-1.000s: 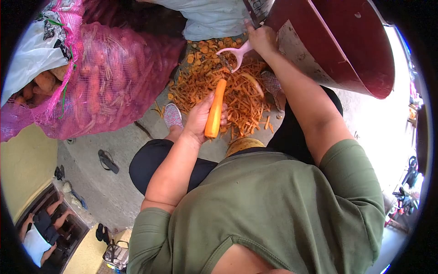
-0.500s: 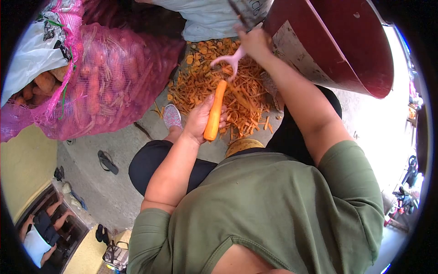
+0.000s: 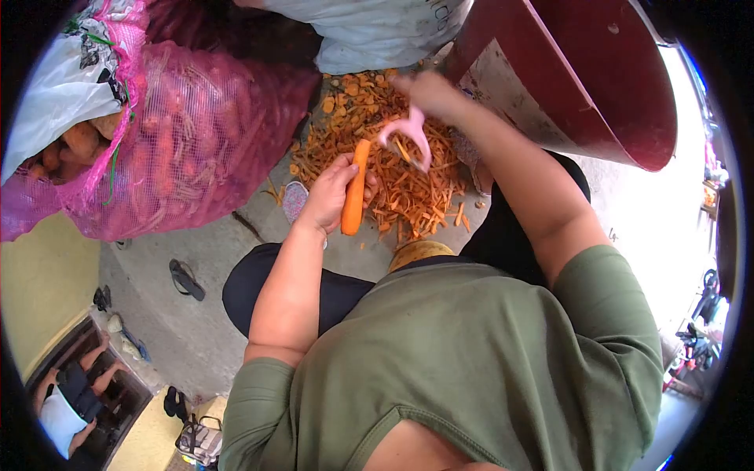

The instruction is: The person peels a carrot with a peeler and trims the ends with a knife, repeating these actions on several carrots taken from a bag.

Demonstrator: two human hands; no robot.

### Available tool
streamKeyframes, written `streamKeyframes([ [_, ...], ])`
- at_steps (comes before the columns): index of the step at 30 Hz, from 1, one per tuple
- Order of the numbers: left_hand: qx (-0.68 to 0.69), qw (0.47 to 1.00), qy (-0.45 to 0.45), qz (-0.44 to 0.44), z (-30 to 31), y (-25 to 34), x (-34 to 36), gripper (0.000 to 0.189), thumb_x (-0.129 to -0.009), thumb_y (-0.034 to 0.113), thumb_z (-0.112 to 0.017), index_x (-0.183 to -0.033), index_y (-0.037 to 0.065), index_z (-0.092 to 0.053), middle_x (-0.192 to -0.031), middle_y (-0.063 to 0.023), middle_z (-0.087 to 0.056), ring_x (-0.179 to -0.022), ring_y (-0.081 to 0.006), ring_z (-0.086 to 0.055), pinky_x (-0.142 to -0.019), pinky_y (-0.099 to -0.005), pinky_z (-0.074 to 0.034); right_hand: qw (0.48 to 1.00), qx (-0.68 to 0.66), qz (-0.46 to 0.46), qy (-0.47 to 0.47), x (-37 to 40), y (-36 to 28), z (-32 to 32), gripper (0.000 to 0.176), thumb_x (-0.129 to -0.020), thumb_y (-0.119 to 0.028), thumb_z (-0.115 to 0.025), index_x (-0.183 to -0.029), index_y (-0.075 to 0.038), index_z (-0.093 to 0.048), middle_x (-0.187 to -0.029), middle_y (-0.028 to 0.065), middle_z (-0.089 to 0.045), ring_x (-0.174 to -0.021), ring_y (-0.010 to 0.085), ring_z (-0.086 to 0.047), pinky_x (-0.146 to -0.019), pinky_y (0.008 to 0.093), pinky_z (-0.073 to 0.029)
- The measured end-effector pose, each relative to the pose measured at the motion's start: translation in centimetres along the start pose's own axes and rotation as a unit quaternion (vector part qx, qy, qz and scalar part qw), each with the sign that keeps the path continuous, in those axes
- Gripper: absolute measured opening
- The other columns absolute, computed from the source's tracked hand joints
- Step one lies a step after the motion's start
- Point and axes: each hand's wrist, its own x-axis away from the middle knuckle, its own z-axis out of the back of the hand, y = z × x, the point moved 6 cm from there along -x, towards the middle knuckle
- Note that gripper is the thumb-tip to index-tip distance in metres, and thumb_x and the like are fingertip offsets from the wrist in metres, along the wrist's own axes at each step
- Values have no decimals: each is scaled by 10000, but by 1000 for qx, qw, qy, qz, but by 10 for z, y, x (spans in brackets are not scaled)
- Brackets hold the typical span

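Observation:
My left hand (image 3: 327,194) is wrapped round a peeled orange carrot (image 3: 355,196), held nearly upright with its tip toward the peelings. Up and to the right, my right hand (image 3: 438,97) grips a pink Y-shaped peeler (image 3: 415,128), slightly blurred by motion. The peeler's head hangs apart from the carrot, just to its right, with a strip of orange peel at it. Beneath both hands lies a heap of carrot peelings (image 3: 416,200) on the concrete floor.
A pink mesh sack (image 3: 196,133) full of carrots stands at the left. A white sack (image 3: 369,35) is at the back, a big dark-red container (image 3: 542,86) at the right. A flip-flop (image 3: 186,279) lies on the floor. Another person (image 3: 75,400) is at lower left.
My left hand has drawn the carrot slightly left. The peeler has swung down and right, away from the carrot's tip. A dark blade-like object seen above my right hand no longer shows.

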Motion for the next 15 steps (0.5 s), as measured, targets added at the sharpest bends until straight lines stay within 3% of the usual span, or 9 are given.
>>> streamKeyframes([
  [2, -104, 993, 34, -32, 16, -4, -12, 241, -845, 234, -450, -1025, 74, -433, -664, -9, -468, -539, -80, -450, -457, -213, -392, 981, 115, 44, -149, 39, -26, -26, 583, -744, -518, -447, -709, 50, -572, -641, 174, -558, -613, 271, -548, -613, 386, -423],
  [3, -157, 985, 50, -46, 21, -6, -16, 247, -843, 234, -454, -1026, 68, -435, -665, -9, -474, -536, -77, -449, -450, -211, -388, 979, 67, 67, -182, 37, -12, -50, 580, -718, -536, -470, -730, 33, -581, -656, 193, -556, -611, 269, -546, -610, 382, -417],
  [4, -181, 980, 70, -52, 24, -4, -16, 234, -845, 236, -449, -1006, 66, -444, -654, 0, -459, -534, -73, -439, -451, -206, -376, 965, 136, 35, -222, 57, -21, -50, 576, -703, -527, -487, -729, 41, -581, -677, 201, -559, -618, 269, -544, -613, 383, -417],
  [5, -206, 973, 89, -57, 26, -3, -16, 223, -847, 239, -445, -985, 64, -452, -643, 9, -445, -533, -68, -428, -452, -201, -363, 949, 154, 104, -256, 71, -33, -52, 492, -729, -461, -484, -787, 17, -585, -692, 183, -567, -631, 288, -550, -622, 383, -425],
  [7, -247, 959, 116, -81, 31, 0, -18, 241, -845, 243, -449, -985, 47, -452, -621, 9, -442, -516, -69, -421, -446, -204, -353, 942, 169, 67, -281, 72, -24, -63, 358, -763, -346, -452, -844, -19, -575, -697, 171, -567, -646, 309, -553, -615, 390, -431],
  [10, -302, 935, 139, -121, 39, 1, -22, 304, -831, 244, -471, -1025, 12, -438, -600, -17, -469, -491, -84, -435, -439, -230, -360, 907, 242, 196, -283, 83, -37, -60, 265, -759, -257, -440, -832, -40, -572, -693, 169, -564, -660, 314, -557, -595, 395, -434],
  [12, -345, 917, 155, -130, 40, 4, -22, 313, -823, 243, -481, -1021, 3, -445, -600, -30, -478, -504, -93, -446, -455, -246, -370, 903, 244, 192, -299, 79, -32, -64, 234, -742, -229, -449, -790, -37, -575, -682, 169, -565, -651, 305, -559, -578, 395, -434],
  [15, -380, 898, 168, -143, 42, 6, -24, 320, -812, 238, -486, -1016, -6, -452, -675, -96, -536, -589, -177, -520, -543, -296, -408, 901, 253, 168, -310, 81, -32, -66, 203, -725, -200, -464, -752, -32, -575, -668, 163, -565, -649, 297, -561, -569, 391, -439],
])
